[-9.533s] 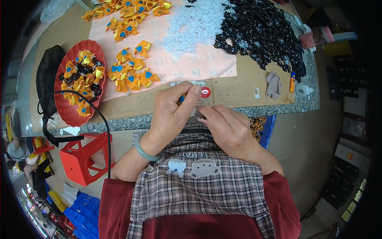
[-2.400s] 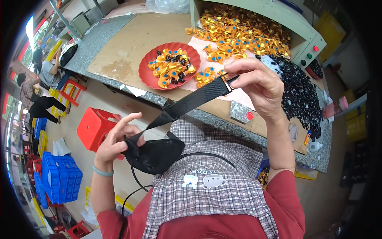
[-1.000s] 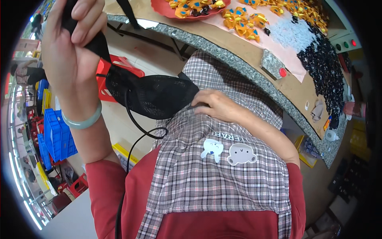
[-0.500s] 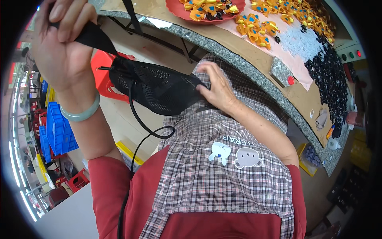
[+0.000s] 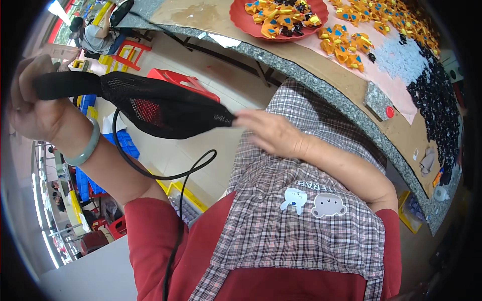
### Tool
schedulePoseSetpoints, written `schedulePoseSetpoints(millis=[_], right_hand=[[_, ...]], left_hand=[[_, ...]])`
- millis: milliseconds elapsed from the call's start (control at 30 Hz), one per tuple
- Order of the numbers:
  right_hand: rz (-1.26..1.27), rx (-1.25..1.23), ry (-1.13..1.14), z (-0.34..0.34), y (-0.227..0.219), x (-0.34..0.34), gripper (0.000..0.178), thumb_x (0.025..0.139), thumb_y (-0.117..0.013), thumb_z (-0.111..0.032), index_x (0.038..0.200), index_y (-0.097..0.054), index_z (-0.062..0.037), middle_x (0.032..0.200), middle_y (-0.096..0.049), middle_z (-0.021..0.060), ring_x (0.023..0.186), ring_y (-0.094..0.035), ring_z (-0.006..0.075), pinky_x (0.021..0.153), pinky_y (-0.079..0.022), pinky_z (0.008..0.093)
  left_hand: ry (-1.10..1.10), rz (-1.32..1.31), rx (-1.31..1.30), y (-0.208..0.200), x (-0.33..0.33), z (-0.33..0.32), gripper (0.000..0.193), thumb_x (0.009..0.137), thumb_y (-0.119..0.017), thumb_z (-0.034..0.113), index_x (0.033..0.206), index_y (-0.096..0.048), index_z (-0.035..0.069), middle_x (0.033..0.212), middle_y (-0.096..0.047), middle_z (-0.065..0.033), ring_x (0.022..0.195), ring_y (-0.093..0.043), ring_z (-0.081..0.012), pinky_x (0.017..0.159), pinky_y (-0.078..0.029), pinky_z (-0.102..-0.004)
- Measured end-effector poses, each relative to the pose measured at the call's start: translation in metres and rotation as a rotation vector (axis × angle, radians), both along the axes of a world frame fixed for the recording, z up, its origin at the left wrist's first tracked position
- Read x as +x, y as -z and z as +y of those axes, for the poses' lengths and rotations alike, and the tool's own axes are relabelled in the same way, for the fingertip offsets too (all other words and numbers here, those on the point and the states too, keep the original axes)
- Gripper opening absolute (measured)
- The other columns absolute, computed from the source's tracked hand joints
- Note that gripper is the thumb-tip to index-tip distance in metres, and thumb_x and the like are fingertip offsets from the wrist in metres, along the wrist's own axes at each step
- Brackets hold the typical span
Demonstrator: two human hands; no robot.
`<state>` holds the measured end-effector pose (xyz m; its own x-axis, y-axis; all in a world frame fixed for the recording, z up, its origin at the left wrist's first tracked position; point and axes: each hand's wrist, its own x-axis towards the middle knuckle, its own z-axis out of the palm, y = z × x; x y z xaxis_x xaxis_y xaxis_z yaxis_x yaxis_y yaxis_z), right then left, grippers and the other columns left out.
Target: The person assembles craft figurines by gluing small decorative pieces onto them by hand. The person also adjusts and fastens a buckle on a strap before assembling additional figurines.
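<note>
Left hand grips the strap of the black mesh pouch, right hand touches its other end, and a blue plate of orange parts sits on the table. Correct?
Not quite: the plate is red, not blue, as the head view shows. The left hand does grip the strap of the black mesh pouch, and the right hand touches its other end.

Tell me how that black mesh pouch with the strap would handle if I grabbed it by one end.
The black mesh pouch is probably floppy: it sags between the left hand and right hand. Its see-through mesh suggests it is light. The woven texture likely grips well.

There is one black mesh pouch (image 5: 165,108) and one black cord (image 5: 170,175). One red plate (image 5: 241,17) sits on one desk (image 5: 321,85). Two red stools (image 5: 183,83) stand on the floor.
</note>
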<state>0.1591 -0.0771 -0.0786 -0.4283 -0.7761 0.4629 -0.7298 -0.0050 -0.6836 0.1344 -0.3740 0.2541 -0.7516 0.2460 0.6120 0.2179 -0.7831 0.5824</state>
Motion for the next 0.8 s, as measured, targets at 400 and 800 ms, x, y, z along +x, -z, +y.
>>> schedulePoseSetpoints(millis=[400, 800], right_hand=[[-0.444, -0.056, 0.114, -0.044, 0.031, -0.043, 0.034, 0.082, -0.068, -0.012, 0.112, -0.054, -0.0034, 0.1, -0.064, 0.015, 0.097, -0.063, 0.0341, 0.088, -0.048, 0.0406], [-0.651, 0.311, -0.402, 0.001, -0.061, -0.003, 0.016, 0.09, -0.062, -0.013, 0.097, -0.066, 0.0003, 0.07, -0.067, 0.0061, 0.062, -0.064, 0.0099, 0.059, -0.051, 0.0258]], left_hand=[[0.016, -0.094, 0.132, 0.003, 0.002, -0.023, 0.021, 0.082, -0.042, -0.004, 0.066, -0.041, 0.01, 0.058, -0.037, 0.001, 0.044, -0.028, -0.007, 0.05, -0.026, -0.0216], [-0.739, -0.557, -0.543, 0.06, 0.09, -0.042, 0.015, 0.098, -0.052, 0.015, 0.087, -0.05, 0.005, 0.062, -0.035, 0.0055, 0.046, -0.028, 0.0015, 0.038, -0.02, -0.0146]])
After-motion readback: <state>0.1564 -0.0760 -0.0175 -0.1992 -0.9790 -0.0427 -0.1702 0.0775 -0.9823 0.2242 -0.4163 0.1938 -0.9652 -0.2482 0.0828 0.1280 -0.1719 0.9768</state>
